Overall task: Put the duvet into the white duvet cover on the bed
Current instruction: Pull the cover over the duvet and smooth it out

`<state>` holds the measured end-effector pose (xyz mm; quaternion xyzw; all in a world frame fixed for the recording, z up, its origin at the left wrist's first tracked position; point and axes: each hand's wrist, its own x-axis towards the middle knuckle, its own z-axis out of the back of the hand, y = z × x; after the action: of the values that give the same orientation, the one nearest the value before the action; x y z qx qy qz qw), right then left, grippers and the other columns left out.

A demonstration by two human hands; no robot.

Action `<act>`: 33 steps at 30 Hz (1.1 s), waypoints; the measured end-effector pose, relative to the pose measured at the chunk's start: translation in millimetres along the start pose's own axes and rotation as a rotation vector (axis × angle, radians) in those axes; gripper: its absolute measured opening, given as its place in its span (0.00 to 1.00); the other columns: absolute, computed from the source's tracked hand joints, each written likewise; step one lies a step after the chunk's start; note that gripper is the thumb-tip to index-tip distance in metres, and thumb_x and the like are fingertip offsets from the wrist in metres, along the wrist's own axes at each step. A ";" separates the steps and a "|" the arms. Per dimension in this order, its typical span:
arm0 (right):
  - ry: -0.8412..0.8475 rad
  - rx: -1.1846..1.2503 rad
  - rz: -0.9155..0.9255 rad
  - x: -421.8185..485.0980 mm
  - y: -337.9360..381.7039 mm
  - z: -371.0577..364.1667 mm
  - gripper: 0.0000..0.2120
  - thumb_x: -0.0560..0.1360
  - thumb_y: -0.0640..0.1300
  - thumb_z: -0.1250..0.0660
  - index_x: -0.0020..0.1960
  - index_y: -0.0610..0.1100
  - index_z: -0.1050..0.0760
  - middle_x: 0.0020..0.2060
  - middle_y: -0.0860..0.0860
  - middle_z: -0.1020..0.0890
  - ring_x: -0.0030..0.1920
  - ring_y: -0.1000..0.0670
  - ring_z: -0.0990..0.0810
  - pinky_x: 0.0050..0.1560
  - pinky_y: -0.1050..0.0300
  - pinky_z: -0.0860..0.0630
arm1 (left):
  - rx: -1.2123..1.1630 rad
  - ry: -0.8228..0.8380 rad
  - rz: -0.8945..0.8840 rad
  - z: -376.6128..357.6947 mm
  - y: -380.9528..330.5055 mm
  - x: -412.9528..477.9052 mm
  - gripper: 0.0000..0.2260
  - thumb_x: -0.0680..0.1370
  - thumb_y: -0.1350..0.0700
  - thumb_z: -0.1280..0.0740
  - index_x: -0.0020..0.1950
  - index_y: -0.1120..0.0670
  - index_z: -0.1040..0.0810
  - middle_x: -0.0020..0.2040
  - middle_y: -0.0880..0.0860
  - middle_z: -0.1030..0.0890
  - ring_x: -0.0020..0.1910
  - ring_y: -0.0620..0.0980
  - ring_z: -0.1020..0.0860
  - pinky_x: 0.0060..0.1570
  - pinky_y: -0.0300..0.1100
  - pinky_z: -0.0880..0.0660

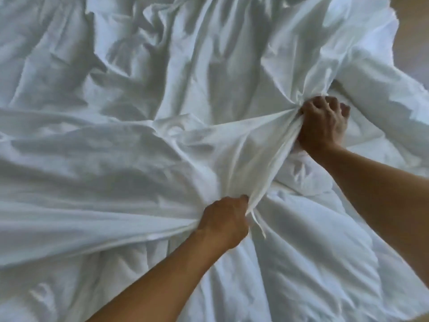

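Note:
The white duvet cover (116, 135) lies crumpled across most of the bed, thin and heavily creased. Its hem is stretched taut between my two hands. My left hand (226, 220) grips the hem low in the middle, where a short fabric tie (259, 223) hangs down. My right hand (322, 122) clenches a bunch of the same edge further up and to the right. The puffier white duvet (301, 263) lies below and to the right of that stretched edge, under my forearms. How much of the duvet is inside the cover cannot be told.
A strip of wooden floor (413, 31) shows past the bedding at the upper right corner, marking the bed's right side. White fabric fills everything else in view.

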<state>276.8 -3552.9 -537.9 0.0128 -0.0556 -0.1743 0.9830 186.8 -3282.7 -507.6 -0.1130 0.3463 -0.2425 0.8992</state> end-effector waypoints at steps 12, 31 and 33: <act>0.196 -0.045 -0.037 -58.7 -147.3 -60.7 0.30 0.80 0.60 0.49 0.80 0.53 0.45 0.80 0.49 0.41 0.77 0.40 0.40 0.71 0.40 0.44 | 0.194 -0.053 0.039 4.2 -146.2 135.8 0.38 0.70 0.37 0.28 0.73 0.53 0.36 0.69 0.54 0.31 0.67 0.58 0.31 0.61 0.55 0.31; 0.267 0.139 -0.024 -13.9 -151.8 -113.0 0.29 0.81 0.58 0.46 0.80 0.53 0.42 0.79 0.47 0.41 0.76 0.42 0.41 0.72 0.39 0.48 | -0.388 -0.096 0.372 -9.9 -180.6 314.9 0.25 0.76 0.45 0.36 0.72 0.49 0.32 0.71 0.54 0.28 0.72 0.59 0.32 0.70 0.56 0.35; 0.316 0.171 0.011 -9.9 -151.7 -109.5 0.29 0.81 0.57 0.46 0.81 0.53 0.46 0.80 0.49 0.44 0.78 0.44 0.44 0.73 0.42 0.54 | -0.407 -0.066 0.385 -9.1 -179.3 315.4 0.23 0.77 0.47 0.38 0.72 0.50 0.32 0.71 0.54 0.28 0.72 0.59 0.33 0.70 0.57 0.36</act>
<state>228.2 -3691.3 -654.5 0.1234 0.0848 -0.1595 0.9758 319.2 -3598.9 -626.9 -0.2312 0.3735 0.0110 0.8983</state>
